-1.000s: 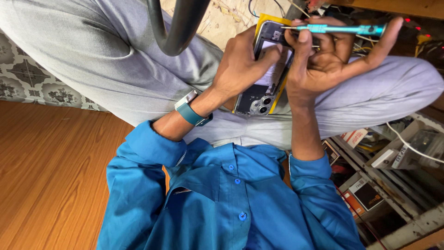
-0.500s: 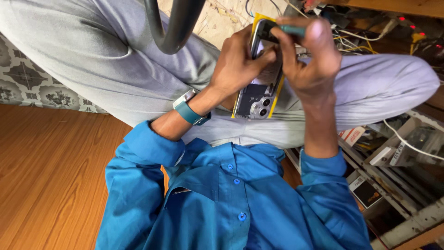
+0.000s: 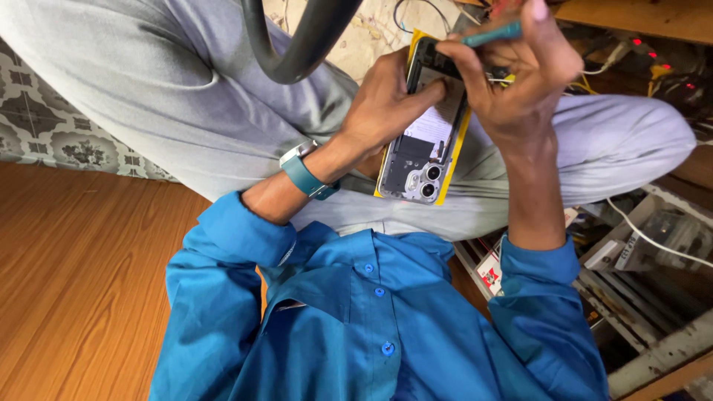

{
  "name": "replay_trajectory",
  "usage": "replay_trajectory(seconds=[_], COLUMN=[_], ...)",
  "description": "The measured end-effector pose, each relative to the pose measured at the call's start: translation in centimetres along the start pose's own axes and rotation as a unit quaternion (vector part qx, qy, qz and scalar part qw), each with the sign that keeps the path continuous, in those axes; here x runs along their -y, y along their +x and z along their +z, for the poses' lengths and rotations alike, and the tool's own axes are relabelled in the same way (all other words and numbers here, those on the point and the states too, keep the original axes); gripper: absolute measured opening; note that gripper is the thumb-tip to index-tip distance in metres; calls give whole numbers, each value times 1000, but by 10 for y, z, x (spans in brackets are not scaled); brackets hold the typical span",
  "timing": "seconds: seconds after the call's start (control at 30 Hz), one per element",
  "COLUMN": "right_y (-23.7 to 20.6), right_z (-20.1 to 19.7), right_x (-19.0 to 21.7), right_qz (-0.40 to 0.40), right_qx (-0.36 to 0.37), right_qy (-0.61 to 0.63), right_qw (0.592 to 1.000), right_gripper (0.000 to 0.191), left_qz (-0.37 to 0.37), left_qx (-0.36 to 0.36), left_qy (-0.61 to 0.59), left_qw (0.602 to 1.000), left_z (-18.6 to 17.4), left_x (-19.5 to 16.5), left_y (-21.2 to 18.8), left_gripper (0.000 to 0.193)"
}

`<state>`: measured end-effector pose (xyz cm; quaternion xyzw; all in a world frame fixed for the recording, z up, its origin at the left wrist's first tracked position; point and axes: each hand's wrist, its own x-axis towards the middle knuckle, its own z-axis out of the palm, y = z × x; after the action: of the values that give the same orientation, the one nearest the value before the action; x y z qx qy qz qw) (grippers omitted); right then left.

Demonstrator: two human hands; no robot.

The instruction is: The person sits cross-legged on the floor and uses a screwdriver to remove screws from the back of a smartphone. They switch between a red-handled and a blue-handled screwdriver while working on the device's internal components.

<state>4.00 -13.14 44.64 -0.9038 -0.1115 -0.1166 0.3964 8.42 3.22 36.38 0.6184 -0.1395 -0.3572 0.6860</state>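
Note:
A smartphone (image 3: 425, 148) with its back cover off and a yellow frame rests on my lap, camera lenses nearest me. My left hand (image 3: 386, 100), a teal-strapped watch (image 3: 306, 177) on its wrist, grips the phone's left edge with a finger pressed on its upper part. My right hand (image 3: 512, 82) is closed around a thin teal screwdriver (image 3: 494, 33), its fingers bent down over the phone's far end. Those fingers hide the tool's tip. Grey trousers (image 3: 148, 96) and a blue shirt (image 3: 371, 327) fill the lower view.
A black curved tube (image 3: 297, 44) crosses above my left knee. Wooden floor (image 3: 74, 282) lies at left, patterned tiles (image 3: 52, 134) beyond. Metal shelving with boxes and white cables (image 3: 646, 238) stands at right. A power strip with red lights (image 3: 653, 52) sits at top right.
My right hand turned from palm-up, with the screwdriver held across its fingers, to palm-down over the phone's far end. The left hand kept its grip on the phone.

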Motion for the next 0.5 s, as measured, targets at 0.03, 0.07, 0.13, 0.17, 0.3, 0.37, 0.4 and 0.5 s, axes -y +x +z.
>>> replay_trajectory(seconds=[0.03,0.07,0.13,0.17,0.3,0.37,0.4,0.5], right_y=[0,1,1,1,4,6,6,6], right_z=[0,-1,-2,-3,-3,-3,-4,-2], right_x=[-1,-1,0,1,4,4,6,9], right_qz=[5,3,6,9,4,16,36,38], right_qx=[-1,-7,-18,-5,-9,-9,7,-1], right_qy=[-9,-12,-15,3,-18,-20,9,11], right_qw=[1000,1000,1000,1000,1000,1000,999,999], right_gripper=[83,83,84,81,79,77,74,74], left_qz=[-18,-37,-17,-3,-12,18,-7,-44], left_qx=[1,1,-4,-4,6,8,9,17], left_qy=[14,27,27,27,25,19,20,9], left_qw=[1000,999,999,1000,1000,1000,1000,999], left_z=[-1,-1,1,1,2,1,1,4], left_x=[0,0,0,1,1,2,2,4], left_y=[0,1,-2,-1,-2,-1,-1,-2], left_gripper=[33,33,33,34,32,33,32,31])
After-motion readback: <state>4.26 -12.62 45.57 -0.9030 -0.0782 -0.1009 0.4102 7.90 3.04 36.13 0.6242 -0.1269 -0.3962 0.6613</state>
